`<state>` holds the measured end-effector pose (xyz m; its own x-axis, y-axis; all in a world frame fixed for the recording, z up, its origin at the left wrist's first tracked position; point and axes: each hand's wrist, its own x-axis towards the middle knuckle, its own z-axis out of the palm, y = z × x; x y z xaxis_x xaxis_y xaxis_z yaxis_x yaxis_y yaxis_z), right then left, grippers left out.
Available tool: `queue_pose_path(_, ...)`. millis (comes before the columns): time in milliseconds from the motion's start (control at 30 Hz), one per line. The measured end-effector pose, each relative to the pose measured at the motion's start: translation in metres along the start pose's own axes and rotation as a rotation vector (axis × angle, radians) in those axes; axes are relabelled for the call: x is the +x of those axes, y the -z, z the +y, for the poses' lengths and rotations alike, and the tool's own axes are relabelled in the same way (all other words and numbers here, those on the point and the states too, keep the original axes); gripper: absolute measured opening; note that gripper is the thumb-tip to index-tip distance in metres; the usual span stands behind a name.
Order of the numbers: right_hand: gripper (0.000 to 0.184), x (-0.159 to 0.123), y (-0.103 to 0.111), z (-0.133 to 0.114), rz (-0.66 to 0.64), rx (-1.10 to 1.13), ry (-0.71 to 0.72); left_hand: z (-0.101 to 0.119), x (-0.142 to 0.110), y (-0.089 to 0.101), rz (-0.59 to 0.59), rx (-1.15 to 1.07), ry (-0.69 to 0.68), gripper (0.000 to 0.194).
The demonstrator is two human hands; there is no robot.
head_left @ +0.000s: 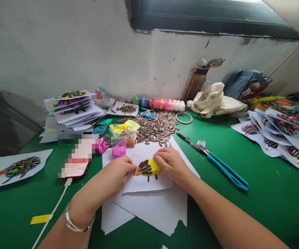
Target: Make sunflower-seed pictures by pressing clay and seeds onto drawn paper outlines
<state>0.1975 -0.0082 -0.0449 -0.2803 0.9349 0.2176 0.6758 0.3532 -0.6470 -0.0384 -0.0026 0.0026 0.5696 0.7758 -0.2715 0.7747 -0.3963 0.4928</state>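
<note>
A yellow clay bird [154,168] lies on a small sheet of white paper [149,186]. Dark striped sunflower seeds [144,168] cover its front half, its head is orange, and two dark legs show below. At the head, my left hand [119,171] pinches finger and thumb together; a pinkish bit shows by the fingertips, too small to name. My right hand [171,164] rests over the tail end with fingers curled together against the yellow clay, and whatever they hold is hidden. Bags of pink clay [118,149] and yellow clay [122,128] lie just beyond.
Behind the paper spreads a heap of sunflower seeds [157,126], with a tape roll [184,118] beside it. A pen [187,140] and blue tweezers [224,169] lie right. Stacked seed pictures [74,110] stand left, near a phone [78,157] on a white cable [53,207].
</note>
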Motion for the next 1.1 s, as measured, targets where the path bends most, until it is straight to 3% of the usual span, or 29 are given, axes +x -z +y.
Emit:
queue_pose_path(567, 0.027, 0.0009, 0.0054, -0.004, -0.065, -0.012, -0.029, 0.0037, -0.0017, 0.0005, 0.02, 0.006, 0.01, 0.035)
queue_pose_path(867, 0.028, 0.0017, 0.0054, -0.0025, -0.069, -0.002, -0.023, 0.0014, 0.001, 0.0006, 0.097, 0.031, -0.021, 0.031)
queue_pose_path(1100, 0.024, 0.0011, 0.0068, 0.0031, -0.033, 0.053, 0.025, 0.0034, 0.0003, 0.004, 0.079, 0.071, -0.006, 0.031)
